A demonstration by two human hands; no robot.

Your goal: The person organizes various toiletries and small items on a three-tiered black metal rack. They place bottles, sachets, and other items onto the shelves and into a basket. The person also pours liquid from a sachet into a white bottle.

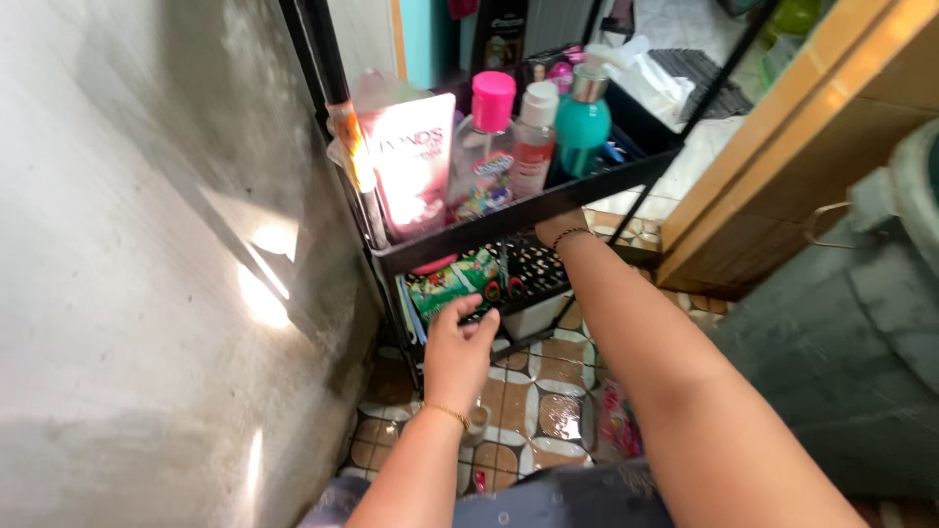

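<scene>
I see the green snack packet (452, 286) lying on the black rack's (509, 217) middle shelf, under the bottle shelf. My left hand (458, 350) touches it, fingers loosely spread. My right hand (554, 229) reaches beneath that top shelf, grip hidden. Next I need a firm pinch.

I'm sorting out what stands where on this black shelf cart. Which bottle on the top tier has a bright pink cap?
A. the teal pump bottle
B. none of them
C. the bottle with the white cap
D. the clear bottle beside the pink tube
D: the clear bottle, right next to the pink tube on the black cart's top tier, wears the pink cap.
</scene>
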